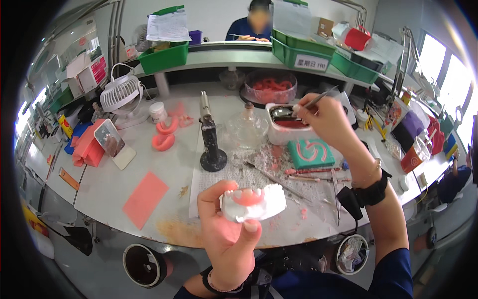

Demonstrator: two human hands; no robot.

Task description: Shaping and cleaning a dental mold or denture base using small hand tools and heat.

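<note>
My left hand point(231, 234) is closed round a white plaster dental cast point(271, 202), held up above the bench's near edge. Pink wax point(248, 198) with teeth lies along the cast's front. My right hand point(321, 119) pinches a slim metal hand tool point(323, 97), one end pointing up to the right. That hand is over the right rim of a white wax pot point(289, 133) with dark red wax inside. A shiny rounded metal surface shows in the pot; whether it belongs to the tool I cannot tell. Below the hand lies a green block point(311, 153) with pink wax strips on it.
A black burner point(213, 149) and a glass spirit lamp point(247, 127) stand left of the pot. A metal spatula point(279, 182) and other tools lie among wax scraps. Farther left are a pink wax sheet point(146, 200), a phone point(109, 139) and a fan point(122, 94). A person point(251, 25) sits opposite.
</note>
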